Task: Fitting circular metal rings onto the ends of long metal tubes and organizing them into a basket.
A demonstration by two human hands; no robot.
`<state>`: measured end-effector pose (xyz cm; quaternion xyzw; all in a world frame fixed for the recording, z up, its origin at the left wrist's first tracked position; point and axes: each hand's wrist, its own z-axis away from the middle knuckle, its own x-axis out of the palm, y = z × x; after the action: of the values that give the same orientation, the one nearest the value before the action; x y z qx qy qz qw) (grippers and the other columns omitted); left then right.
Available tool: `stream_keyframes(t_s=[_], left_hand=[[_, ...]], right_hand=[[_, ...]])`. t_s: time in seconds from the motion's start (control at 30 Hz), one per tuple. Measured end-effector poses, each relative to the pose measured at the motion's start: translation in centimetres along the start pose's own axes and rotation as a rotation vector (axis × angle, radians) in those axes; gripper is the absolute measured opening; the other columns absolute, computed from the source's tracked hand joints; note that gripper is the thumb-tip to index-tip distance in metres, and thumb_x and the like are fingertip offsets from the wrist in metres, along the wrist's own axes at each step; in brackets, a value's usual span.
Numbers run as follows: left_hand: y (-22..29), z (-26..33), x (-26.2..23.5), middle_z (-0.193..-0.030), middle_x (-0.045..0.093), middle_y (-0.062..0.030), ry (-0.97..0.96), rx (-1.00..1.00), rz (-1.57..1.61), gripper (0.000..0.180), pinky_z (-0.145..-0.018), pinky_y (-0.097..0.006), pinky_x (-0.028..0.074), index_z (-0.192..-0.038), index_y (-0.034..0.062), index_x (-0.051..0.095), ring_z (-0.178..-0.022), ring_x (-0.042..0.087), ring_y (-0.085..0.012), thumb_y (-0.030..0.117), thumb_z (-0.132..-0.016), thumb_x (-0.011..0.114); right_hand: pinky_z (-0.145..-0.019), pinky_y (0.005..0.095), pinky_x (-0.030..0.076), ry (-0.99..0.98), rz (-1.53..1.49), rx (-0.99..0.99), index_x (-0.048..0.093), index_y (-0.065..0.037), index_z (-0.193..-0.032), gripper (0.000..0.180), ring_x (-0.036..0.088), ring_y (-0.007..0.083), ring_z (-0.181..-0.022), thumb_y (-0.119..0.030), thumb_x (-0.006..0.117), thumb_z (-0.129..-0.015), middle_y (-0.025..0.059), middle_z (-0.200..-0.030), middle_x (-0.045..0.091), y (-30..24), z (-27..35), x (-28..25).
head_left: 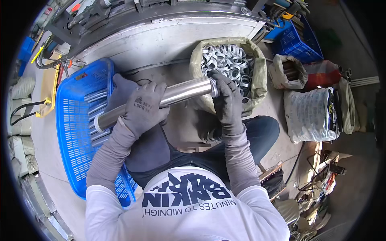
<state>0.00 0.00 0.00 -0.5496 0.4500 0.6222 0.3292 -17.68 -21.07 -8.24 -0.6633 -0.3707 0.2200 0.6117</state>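
Note:
A shiny metal tube lies slantwise across my lap, its right end raised. My left hand, in a grey glove, is wrapped round the tube's middle. A pale rim shows at the lower left end. At the other end, my gloved right hand grips a silver metal ring against the tube; whether it is seated on the tube I cannot tell. Just beyond that hand stands an open woven sack full of loose metal rings.
At my left is a blue plastic basket holding several metal tubes. A dark pad covers my left thigh. A machine bench runs along the far side. Smaller sacks and a blue crate stand at the right.

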Motion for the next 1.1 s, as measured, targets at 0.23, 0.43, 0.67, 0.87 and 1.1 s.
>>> stream_keyframes(t_s=[0.23,0.43,0.67,0.87,1.1], left_hand=[[0.3,-0.1,-0.4,-0.104,0.067,-0.0142,0.076,0.044,0.005,0.059,-0.085,-0.047,0.053,-0.123,0.0059,0.063,-0.098,0.067,-0.0329,0.03,-0.071,0.077],[0.6,0.1,-0.7,-0.103,0.067,-0.0135,0.083,0.063,-0.01,0.062,-0.084,-0.046,0.053,-0.125,0.0056,0.062,-0.097,0.067,-0.0319,0.029,-0.071,0.079],[0.5,0.0,-0.8,-0.104,0.067,-0.0133,0.019,0.062,-0.026,0.062,-0.087,-0.046,0.052,-0.127,0.0054,0.061,-0.099,0.067,-0.0319,0.03,-0.074,0.079],[0.1,0.0,-0.3,-0.106,0.066,-0.0144,0.027,0.077,-0.014,0.064,-0.088,-0.047,0.052,-0.128,0.0031,0.059,-0.1,0.066,-0.0337,0.029,-0.074,0.08],[0.2,0.2,-1.6,-0.107,0.066,-0.0181,0.014,0.104,0.001,0.064,-0.091,-0.049,0.051,-0.13,0.0037,0.058,-0.101,0.065,-0.0386,0.027,-0.075,0.079]], right_hand=[[-0.095,0.0302,0.051,0.298,-0.314,0.111,0.068,0.004,-0.124,0.029,0.066,0.0161,-0.104,-0.016,0.055,-0.107,0.0103,-0.116,0.071,-1.9,-1.2,3.6],[-0.086,0.036,0.054,0.152,0.304,-0.169,0.071,0.002,-0.107,0.051,0.071,0.0269,-0.093,-0.034,0.035,-0.108,0.0149,-0.1,0.074,-1.6,-1.6,3.4],[-0.086,0.0356,0.054,0.086,0.557,-0.292,0.072,0.001,-0.104,0.047,0.072,0.0286,-0.092,-0.029,0.036,-0.106,0.0153,-0.097,0.074,-2.2,-2.1,3.2],[-0.082,0.035,0.053,0.128,0.369,-0.198,0.074,0.004,-0.103,0.03,0.069,0.0258,-0.087,-0.012,0.049,-0.101,0.0154,-0.101,0.074,-2.5,-0.9,4.6],[-0.092,0.0345,0.052,0.096,0.152,-0.013,0.073,0.001,-0.117,0.032,0.069,0.0263,-0.105,-0.021,0.054,-0.103,0.0164,-0.115,0.073,0.2,-2.7,2.7]])
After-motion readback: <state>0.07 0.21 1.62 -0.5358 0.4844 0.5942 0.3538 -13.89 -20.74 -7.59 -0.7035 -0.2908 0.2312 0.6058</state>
